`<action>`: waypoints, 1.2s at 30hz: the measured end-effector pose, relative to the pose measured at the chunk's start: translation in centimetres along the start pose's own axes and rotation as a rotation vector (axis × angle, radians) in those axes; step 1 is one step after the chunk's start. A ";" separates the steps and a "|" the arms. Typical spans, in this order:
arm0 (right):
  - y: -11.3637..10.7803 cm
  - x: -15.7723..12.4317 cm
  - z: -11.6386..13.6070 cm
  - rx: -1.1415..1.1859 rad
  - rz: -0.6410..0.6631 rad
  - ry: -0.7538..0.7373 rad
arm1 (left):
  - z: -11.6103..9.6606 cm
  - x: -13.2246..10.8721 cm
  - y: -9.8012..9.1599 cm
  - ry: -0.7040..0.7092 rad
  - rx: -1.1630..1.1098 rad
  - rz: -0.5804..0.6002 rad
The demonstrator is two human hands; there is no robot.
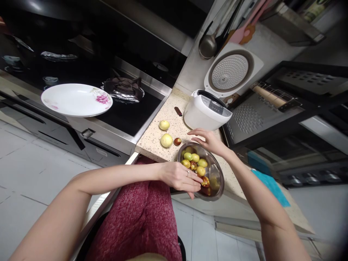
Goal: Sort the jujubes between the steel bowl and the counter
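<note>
A shiny metal bowl [214,168], tilted and overhanging the counter's front edge, contains several small oval fruits that look like jujubes [200,171], yellow-green or mottled brown. My left hand [181,176] is over its near rim, fingers inside beside a mottled fruit and thumb outside; the grip underneath is partly hidden. Fingers outstretched, my right hand [208,140] hovers at the far rim with nothing visible in it. Left of the bowl, a small brown jujube [177,141] lies by two larger pale yellow fruits [166,140].
A white rice cooker [208,112] with raised lid stands behind the bowl, near a small dark-handled item [178,111]. A floral plate [73,99] is on the stove's front edge, before a burner [123,88]. A turquoise cloth [272,186] and black oven [312,145] are at right.
</note>
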State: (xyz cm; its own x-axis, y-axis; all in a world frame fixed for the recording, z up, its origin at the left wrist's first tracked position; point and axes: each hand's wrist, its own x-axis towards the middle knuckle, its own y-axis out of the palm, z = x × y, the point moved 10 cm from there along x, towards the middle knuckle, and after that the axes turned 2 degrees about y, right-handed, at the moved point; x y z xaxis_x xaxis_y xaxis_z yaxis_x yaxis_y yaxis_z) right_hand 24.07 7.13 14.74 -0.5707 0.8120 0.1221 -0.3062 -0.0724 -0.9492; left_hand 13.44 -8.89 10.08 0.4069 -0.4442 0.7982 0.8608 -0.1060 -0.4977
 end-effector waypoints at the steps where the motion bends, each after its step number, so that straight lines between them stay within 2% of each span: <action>1: 0.5 0.7 -0.1 0.008 0.027 0.003 | -0.1 -0.1 -0.2 0.009 0.010 -0.019; 3: 1.7 2.2 -0.2 0.013 0.103 0.018 | -0.2 -0.2 -0.3 0.005 -0.005 -0.014; 8: 4.3 4.8 0.1 -0.004 0.241 0.003 | 0.4 -0.4 1.1 -0.064 -0.035 0.118; 10: 4.7 5.2 0.4 0.005 0.266 -0.033 | 0.2 -0.4 0.9 -0.034 0.005 0.097; 14: 5.3 5.7 0.9 0.053 0.318 -0.121 | -0.1 -0.4 0.1 0.006 0.043 0.032; 19: 5.9 6.1 0.7 0.047 0.388 -0.146 | -0.1 -0.4 -0.2 0.006 0.047 0.017; 24: 4.5 5.5 0.8 0.067 0.322 -0.162 | 0.1 -0.7 0.3 -0.037 0.013 0.057; 28: 4.6 5.3 0.6 0.102 0.319 -0.177 | -0.1 -0.7 0.2 -0.022 0.036 0.036; 31: 5.6 5.6 0.8 0.164 0.388 -0.201 | -0.1 -0.7 -0.2 -0.012 0.060 0.004; 36: 6.9 6.0 0.6 0.269 0.497 -0.170 | 0.2 -0.9 0.6 -0.033 0.009 0.067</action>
State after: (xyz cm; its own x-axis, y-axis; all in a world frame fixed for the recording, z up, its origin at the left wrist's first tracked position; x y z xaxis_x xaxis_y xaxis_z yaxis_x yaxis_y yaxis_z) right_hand 18.09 11.10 9.14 -0.8026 0.5405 -0.2522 -0.1411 -0.5829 -0.8002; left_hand 13.66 -8.34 9.17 0.4730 -0.4207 0.7741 0.8341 -0.0691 -0.5473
